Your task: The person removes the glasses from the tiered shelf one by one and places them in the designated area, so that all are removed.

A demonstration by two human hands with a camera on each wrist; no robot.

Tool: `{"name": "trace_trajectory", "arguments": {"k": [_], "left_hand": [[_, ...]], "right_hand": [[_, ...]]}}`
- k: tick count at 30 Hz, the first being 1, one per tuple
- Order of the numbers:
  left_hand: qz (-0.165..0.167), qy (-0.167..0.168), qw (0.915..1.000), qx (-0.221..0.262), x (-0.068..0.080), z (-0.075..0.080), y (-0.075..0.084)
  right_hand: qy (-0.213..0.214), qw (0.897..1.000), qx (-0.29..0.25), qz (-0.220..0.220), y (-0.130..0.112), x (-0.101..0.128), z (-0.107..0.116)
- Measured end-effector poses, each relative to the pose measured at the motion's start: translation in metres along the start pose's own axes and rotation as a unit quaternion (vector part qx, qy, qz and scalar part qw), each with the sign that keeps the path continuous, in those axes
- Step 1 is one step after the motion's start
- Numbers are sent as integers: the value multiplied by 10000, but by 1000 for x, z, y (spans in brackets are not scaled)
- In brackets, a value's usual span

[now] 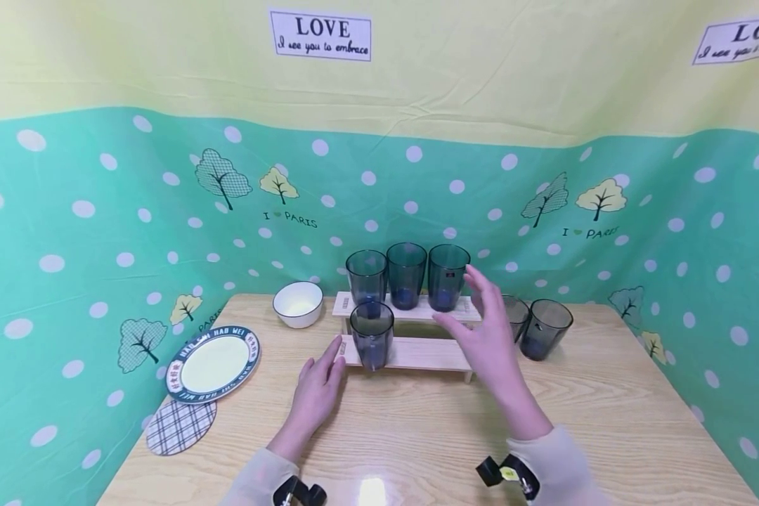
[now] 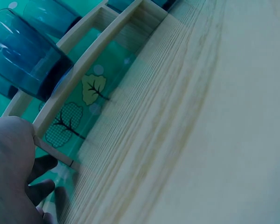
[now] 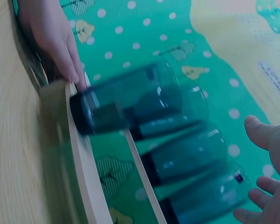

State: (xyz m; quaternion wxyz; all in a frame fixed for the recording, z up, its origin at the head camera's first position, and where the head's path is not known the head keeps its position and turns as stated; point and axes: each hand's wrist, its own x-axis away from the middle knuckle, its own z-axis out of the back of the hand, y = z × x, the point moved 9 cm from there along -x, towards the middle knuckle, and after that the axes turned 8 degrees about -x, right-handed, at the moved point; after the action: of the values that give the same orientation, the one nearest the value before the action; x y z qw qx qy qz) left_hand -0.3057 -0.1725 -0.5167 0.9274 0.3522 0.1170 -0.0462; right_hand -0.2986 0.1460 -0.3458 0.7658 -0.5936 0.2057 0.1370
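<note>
- The tabletop (image 1: 607, 422) carried both shelves; at the right, the inner glass (image 1: 520, 309) and outer glass (image 1: 544, 330) stood on it side by side. We judged that a wide arm swing risked knocking them, so a lifted, narrow path suited us better.
- The upper shelf (image 1: 420, 314) stood behind and above the lower shelf (image 1: 426, 351). Along it we had the left glass (image 1: 367, 277), middle glass (image 1: 407, 277) and right glass (image 1: 448, 281), upright in a close row; careful spacing seemed wise.
- Our right hand (image 1: 483, 337) hung near the right glass, its fingers (image 1: 483, 284) spread and gripping nothing; we could not tell whether they touched it. For that smooth, tapering wall, a low hold with the thumb opposite seemed best.
- Our left hand (image 1: 319, 386) lay at the lower shelf's left end, fingers fairly straight against the board; we could not tell how hard they pressed. It looked a sound brace, if light enough not to shift the board.
- The front glass (image 1: 373, 344) stood upright near that same end, its base close to the front edge. We reckoned a gentle nudge back would have made it safer.
</note>
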Motion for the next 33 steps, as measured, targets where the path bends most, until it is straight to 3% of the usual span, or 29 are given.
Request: {"name": "trace_trajectory", "arguments": {"k": [8, 18, 33], "left_hand": [[-23, 86, 10000, -8, 0, 1, 0], [35, 24, 10000, -37, 0, 0, -1], [21, 44, 10000, -84, -1, 0, -1]], "right_hand": [[-482, 9974, -537, -77, 0, 7, -43], [-899, 9940, -497, -381, 7, 16, -86], [-1167, 9888, -500, -790, 32, 23, -113]]}}
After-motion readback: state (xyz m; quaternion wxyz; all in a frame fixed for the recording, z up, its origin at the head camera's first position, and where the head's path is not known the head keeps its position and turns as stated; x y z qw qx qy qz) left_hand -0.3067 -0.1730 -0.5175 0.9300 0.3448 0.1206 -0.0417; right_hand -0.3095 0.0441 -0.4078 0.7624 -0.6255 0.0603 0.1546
